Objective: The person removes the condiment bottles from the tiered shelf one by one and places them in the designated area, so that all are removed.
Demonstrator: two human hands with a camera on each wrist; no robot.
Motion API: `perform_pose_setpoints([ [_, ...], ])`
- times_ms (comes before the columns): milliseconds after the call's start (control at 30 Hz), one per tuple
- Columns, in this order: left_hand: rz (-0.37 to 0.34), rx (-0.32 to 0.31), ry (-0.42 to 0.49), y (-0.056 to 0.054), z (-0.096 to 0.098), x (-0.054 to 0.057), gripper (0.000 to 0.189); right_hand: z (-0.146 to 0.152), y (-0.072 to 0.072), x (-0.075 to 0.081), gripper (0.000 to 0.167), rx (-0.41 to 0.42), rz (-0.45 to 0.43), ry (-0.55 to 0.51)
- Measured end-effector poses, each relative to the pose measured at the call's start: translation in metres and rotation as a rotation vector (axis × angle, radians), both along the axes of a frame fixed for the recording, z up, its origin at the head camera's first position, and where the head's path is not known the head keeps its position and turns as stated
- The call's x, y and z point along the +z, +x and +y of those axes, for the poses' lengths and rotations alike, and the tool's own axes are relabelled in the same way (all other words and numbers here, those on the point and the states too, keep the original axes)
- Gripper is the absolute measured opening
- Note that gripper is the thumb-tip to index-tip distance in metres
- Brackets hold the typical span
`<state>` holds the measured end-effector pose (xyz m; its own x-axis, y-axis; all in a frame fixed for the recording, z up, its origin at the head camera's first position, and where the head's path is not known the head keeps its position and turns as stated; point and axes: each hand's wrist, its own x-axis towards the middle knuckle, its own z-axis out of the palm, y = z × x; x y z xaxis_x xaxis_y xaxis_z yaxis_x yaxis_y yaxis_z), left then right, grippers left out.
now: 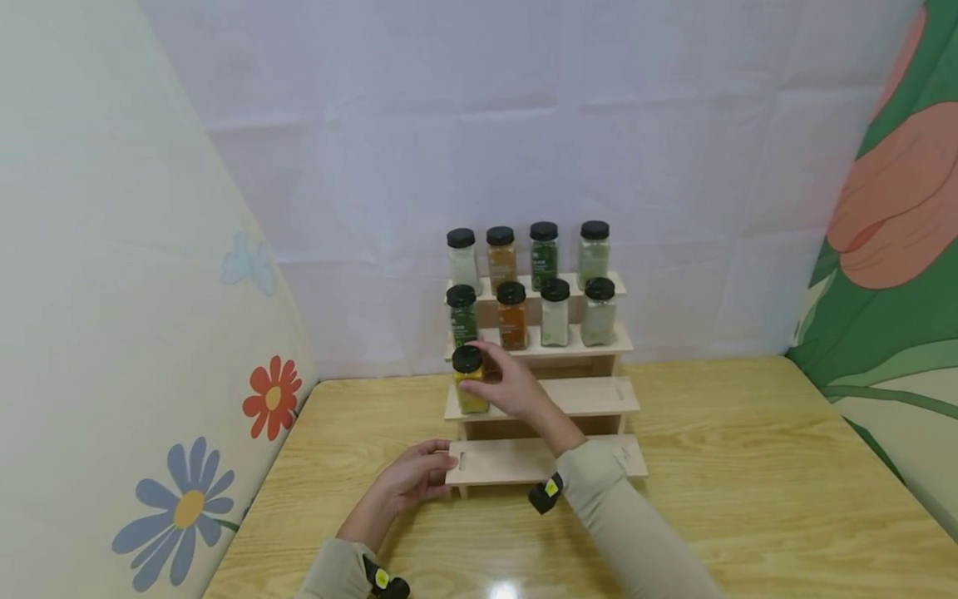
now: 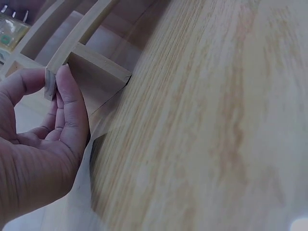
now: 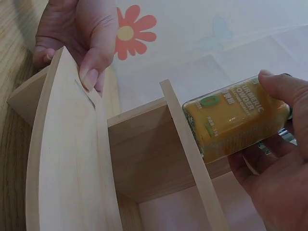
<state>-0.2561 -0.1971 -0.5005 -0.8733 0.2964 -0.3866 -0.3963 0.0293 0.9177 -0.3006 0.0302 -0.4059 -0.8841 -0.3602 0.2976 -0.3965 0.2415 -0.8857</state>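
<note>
A jar of turmeric powder [image 3: 226, 120] with a black lid stands at the left end of the third step down on a tiered wooden rack [image 1: 539, 462]. My right hand [image 1: 512, 384] grips this jar, thumb on its near side and fingers round behind. In the right wrist view the jar's base is right at the step's board. My left hand [image 1: 415, 476] pinches the left end of the lowest step between thumb and fingers, as the left wrist view also shows at the board's end [image 2: 50, 82].
Two upper steps carry several black-lidded spice jars, among them an orange-red one [image 1: 512, 316] and a dark green one [image 1: 544, 249]. The rack stands on a wood-grain table [image 1: 748, 466] before a white cloth backdrop [image 1: 674, 166]. Painted flower panels flank both sides.
</note>
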Motion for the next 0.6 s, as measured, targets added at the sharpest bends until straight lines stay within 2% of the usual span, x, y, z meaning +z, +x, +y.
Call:
perform_pose_setpoints([
  [433, 0.005, 0.016, -0.005, 0.0034, 0.0004, 0.0033, 0.049, -0.0029, 0.0013, 0.0022, 0.06, -0.02, 0.037, 0.01],
  [600, 0.003, 0.016, -0.01, 0.0044, 0.0005, 0.003, 0.047, -0.0025, 0.0051, 0.0045, 0.059, -0.023, 0.025, 0.005],
])
